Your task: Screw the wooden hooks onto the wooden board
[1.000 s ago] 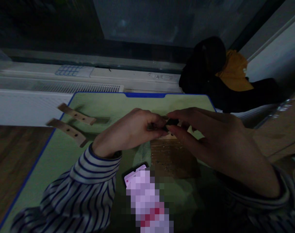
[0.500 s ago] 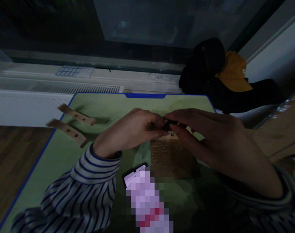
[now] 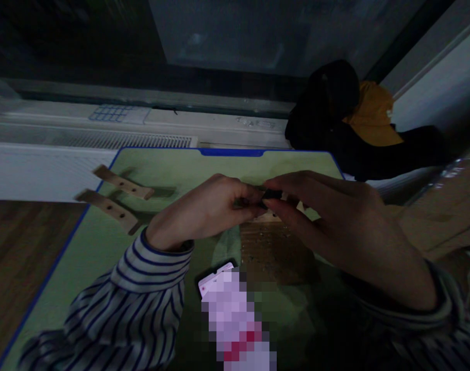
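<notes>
My left hand [image 3: 212, 208] and my right hand [image 3: 335, 226] meet over the far end of a brown board [image 3: 275, 250] dotted with small specks. Between the thumb and fingers of the right hand is a small dark piece [image 3: 272, 194], too dim to name. The left fingertips are pressed together against its left end; whatever else they grip is hidden. Just beneath the fingers shows a light wooden strip [image 3: 272, 215] with a hole, partly covered. Two curved wooden pieces with holes lie at the left, a farther one [image 3: 127, 186] and a nearer one [image 3: 115, 211].
A lit phone [image 3: 219, 275], its screen pixelated, lies on the green, blue-edged table [image 3: 181, 165] in front of the board. Behind stand a white radiator [image 3: 84, 165] and a window sill. Black and mustard caps [image 3: 374, 113] are piled at the back right, near a cardboard box [image 3: 443, 211].
The right hand and wrist have shifted slightly left, and the fingertips of both hands have moved a little around the dark piece. Everything else stays in place.
</notes>
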A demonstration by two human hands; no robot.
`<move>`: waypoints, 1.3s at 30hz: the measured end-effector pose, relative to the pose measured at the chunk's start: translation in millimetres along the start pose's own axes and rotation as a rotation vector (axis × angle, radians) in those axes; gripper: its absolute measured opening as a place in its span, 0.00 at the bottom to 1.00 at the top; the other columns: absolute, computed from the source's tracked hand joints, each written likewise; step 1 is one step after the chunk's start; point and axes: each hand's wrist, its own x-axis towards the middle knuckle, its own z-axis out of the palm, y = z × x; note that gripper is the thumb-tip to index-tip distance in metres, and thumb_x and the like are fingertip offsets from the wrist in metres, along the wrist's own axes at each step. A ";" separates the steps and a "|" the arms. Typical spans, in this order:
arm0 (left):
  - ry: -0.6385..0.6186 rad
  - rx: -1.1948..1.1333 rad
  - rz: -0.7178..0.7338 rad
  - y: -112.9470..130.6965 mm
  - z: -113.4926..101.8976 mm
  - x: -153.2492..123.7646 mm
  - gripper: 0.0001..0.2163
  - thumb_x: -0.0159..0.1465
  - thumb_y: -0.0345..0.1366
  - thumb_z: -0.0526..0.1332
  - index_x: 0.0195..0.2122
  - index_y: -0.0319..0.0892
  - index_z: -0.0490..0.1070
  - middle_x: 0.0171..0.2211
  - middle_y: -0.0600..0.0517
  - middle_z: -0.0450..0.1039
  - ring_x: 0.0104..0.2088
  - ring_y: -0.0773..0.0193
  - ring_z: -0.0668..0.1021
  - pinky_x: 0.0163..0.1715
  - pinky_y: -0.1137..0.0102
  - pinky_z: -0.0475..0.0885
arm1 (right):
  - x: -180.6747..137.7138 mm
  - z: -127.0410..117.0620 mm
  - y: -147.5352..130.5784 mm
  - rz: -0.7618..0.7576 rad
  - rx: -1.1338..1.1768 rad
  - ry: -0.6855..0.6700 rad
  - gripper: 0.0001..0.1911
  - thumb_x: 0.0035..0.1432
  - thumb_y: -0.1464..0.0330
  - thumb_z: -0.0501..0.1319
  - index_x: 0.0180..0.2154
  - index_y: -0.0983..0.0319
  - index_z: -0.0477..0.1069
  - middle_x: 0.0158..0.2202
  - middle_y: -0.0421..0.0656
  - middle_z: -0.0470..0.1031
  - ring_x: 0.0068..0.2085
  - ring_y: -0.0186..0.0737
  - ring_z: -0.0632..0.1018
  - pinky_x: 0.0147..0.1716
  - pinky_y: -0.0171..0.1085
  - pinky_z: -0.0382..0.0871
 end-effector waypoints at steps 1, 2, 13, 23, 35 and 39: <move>0.007 0.007 0.000 -0.2 0.1 0.0 0.07 0.61 0.37 0.58 0.33 0.41 0.74 0.28 0.55 0.76 0.29 0.68 0.76 0.28 0.75 0.66 | 0.0 0.1 0.2 0.003 0.001 0.002 0.11 0.59 0.68 0.57 0.45 0.63 0.68 0.39 0.40 0.76 0.35 0.33 0.77 0.29 0.30 0.67; 0.017 0.012 0.000 -0.4 0.3 0.1 0.07 0.60 0.38 0.59 0.33 0.41 0.74 0.28 0.55 0.76 0.30 0.67 0.76 0.28 0.75 0.66 | 0.0 0.1 0.3 0.007 0.001 0.003 0.11 0.59 0.68 0.58 0.45 0.63 0.68 0.38 0.40 0.76 0.35 0.33 0.77 0.29 0.30 0.67; 0.046 0.014 0.012 -2.1 1.8 0.4 0.07 0.60 0.38 0.59 0.33 0.41 0.74 0.33 0.52 0.77 0.34 0.65 0.77 0.33 0.73 0.67 | -1.0 -3.4 -3.3 0.020 0.029 -0.020 0.13 0.59 0.69 0.56 0.47 0.61 0.67 0.43 0.40 0.76 0.35 0.32 0.77 0.33 0.31 0.70; 0.080 0.028 0.017 -2.2 2.1 0.0 0.06 0.59 0.38 0.60 0.31 0.41 0.73 0.29 0.55 0.76 0.31 0.67 0.77 0.29 0.74 0.66 | -1.1 -3.4 -2.9 0.013 0.016 -0.013 0.11 0.60 0.69 0.56 0.45 0.62 0.68 0.43 0.41 0.76 0.35 0.31 0.78 0.32 0.29 0.68; 0.027 0.017 0.006 -0.7 0.7 0.7 0.08 0.61 0.37 0.58 0.34 0.43 0.75 0.29 0.55 0.77 0.31 0.67 0.77 0.30 0.75 0.66 | -0.2 -3.5 -2.2 0.020 -0.018 -0.012 0.10 0.60 0.68 0.56 0.44 0.61 0.68 0.38 0.40 0.77 0.34 0.34 0.78 0.28 0.31 0.66; 0.007 -0.001 0.006 -0.1 0.6 0.8 0.07 0.60 0.35 0.57 0.34 0.43 0.75 0.30 0.55 0.77 0.32 0.67 0.77 0.30 0.75 0.67 | -0.1 -2.9 -2.5 0.035 -0.041 -0.004 0.10 0.60 0.67 0.55 0.43 0.60 0.69 0.37 0.40 0.77 0.32 0.34 0.78 0.27 0.32 0.66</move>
